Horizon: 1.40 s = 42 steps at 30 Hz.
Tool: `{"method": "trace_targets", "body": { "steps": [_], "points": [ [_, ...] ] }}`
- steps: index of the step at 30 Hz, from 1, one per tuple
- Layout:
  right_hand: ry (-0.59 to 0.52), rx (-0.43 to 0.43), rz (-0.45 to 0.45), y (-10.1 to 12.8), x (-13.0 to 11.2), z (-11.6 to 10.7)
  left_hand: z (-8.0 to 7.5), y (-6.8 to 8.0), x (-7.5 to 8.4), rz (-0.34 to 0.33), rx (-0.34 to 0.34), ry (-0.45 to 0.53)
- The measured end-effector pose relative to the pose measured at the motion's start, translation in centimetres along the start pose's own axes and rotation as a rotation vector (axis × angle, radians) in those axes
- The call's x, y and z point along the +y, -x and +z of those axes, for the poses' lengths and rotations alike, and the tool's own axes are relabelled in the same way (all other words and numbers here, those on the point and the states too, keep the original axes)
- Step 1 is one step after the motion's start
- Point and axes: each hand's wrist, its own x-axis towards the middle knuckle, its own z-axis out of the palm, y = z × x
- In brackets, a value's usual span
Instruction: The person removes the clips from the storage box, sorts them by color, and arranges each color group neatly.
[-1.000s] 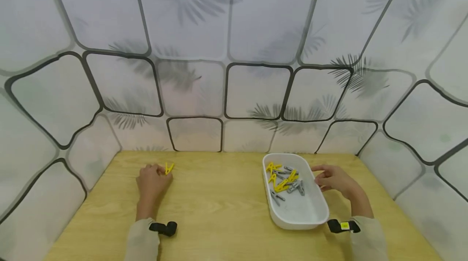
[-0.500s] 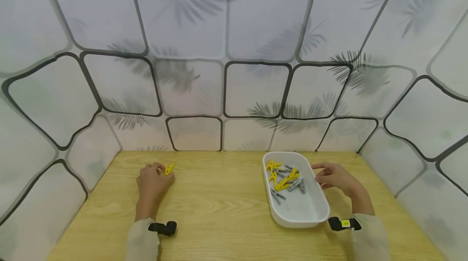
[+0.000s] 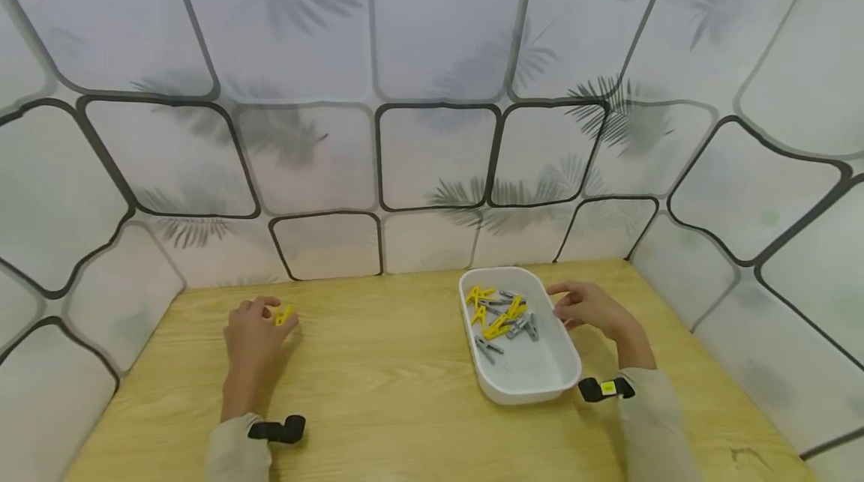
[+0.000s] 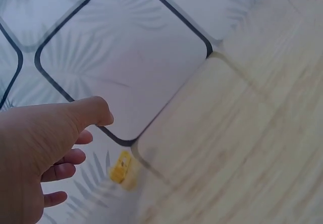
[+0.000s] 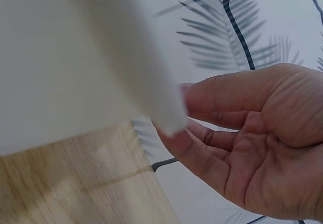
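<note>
The left hand (image 3: 253, 328) rests on the desk (image 3: 391, 392), fingers loosely curled beside a yellow peg (image 3: 284, 314), seemingly not pinching it. The right hand (image 3: 590, 307) grips the tray (image 3: 533, 384) rim. The peg looks light, stiff and springy, best pinched at its flared tails.

Tray (image 3: 533, 384) on surface (image 3: 405, 384) at right, pegs (image 3: 502, 315) inside; single peg (image 3: 284, 314) lying far left.

The right hand (image 5: 252, 143) pinches the white tray's rim (image 5: 161, 108).
</note>
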Motion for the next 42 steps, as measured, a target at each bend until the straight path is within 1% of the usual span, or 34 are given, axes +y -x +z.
{"method": "trace_targets", "body": {
  "steps": [3, 6, 10, 13, 15, 16, 22, 24, 27, 29, 31, 34, 36, 38, 42],
  "points": [
    [-0.001, 0.0, -0.011, -0.3, -0.5, -0.1, -0.5, -0.1, 1.0, 0.053, 0.04, 0.029],
    [-0.004, -0.002, -0.008, -0.3, -0.6, -0.2, -0.9, -0.2, 2.5, 0.12, 0.073, 0.075],
    [-0.011, -0.004, 0.013, -0.2, -0.5, -0.2, -0.9, -0.1, 5.5, 0.241, 0.118, 0.132],
    [-0.011, 0.001, 0.022, -0.1, -0.3, -0.1, -0.4, -0.1, 8.0, 0.342, 0.153, 0.162],
    [-0.012, 0.003, 0.016, -0.1, -0.3, 0.0, 0.1, -0.2, 9.8, 0.396, 0.148, 0.193],
    [-0.016, 0.003, 0.011, -0.1, -0.3, 0.0, 0.4, -0.3, 10.6, 0.417, 0.134, 0.208],
    [-0.039, 0.004, 0.007, 0.1, -0.2, 0.2, 2.4, -0.6, 15.8, 0.502, -0.019, 0.262],
    [-0.031, 0.01, 0.018, 0.0, -0.1, 0.2, 3.1, -0.7, 17.5, 0.538, -0.047, 0.278],
    [-0.023, 0.014, 0.027, -0.1, -0.1, 0.1, 4.3, -0.6, 19.6, 0.604, -0.086, 0.276],
    [-0.02, 0.015, 0.034, -0.1, -0.2, 0.1, 5.2, -0.6, 20.8, 0.647, -0.114, 0.259],
    [-0.02, 0.014, 0.038, -0.1, -0.2, 0.1, 6.1, -0.6, 21.8, 0.673, -0.15, 0.25],
    [-0.021, 0.018, 0.037, -0.2, -0.2, 0.1, 7.4, -0.5, 23.1, 0.686, -0.217, 0.254],
    [-0.023, 0.022, 0.036, -0.3, -0.2, 0.1, 8.2, -0.3, 23.9, 0.707, -0.259, 0.249],
    [-0.026, 0.025, 0.038, -0.3, -0.1, 0.1, 9.0, 0.0, 24.7, 0.743, -0.291, 0.214],
    [-0.03, 0.024, 0.046, -0.3, -0.1, 0.1, 10.2, 0.7, 25.9, 0.82, -0.353, 0.103]
  ]
}}
